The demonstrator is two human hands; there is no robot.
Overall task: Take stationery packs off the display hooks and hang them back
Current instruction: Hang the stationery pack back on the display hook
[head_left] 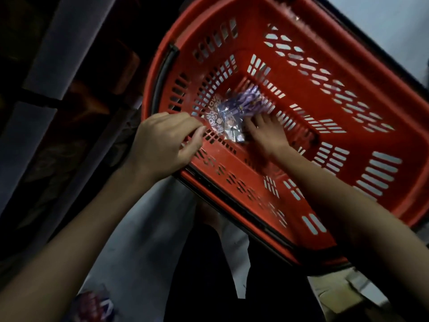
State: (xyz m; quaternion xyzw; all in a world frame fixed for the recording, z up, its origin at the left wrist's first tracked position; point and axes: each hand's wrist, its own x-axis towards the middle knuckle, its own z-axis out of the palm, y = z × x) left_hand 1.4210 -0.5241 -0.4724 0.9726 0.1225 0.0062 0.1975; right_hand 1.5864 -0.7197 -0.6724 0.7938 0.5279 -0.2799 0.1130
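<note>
Right grip point(267, 132) reaches inside the red basket point(348, 147), fingers laid on 1 purple stationery pack point(239, 112) on the basket's bottom; blur hides whether it pinches. Left grip point(162, 145) is curled at the near wall beside the pack's header, and I cannot tell what it holds. The pack looks light, glossy, crinkly and probably slippery, so the header end seems the surest hold. Pale floor point(383, 24) shows beyond the basket; the room is dim.

The 2 bare forearms stretch forward and come nearer to each other. The left hand point(162, 142) has curled fingers, thumb close to the forefinger; whether it pinches anything is unclear. The right hand point(267, 132), blurred, is palm down with fingers extended.
</note>
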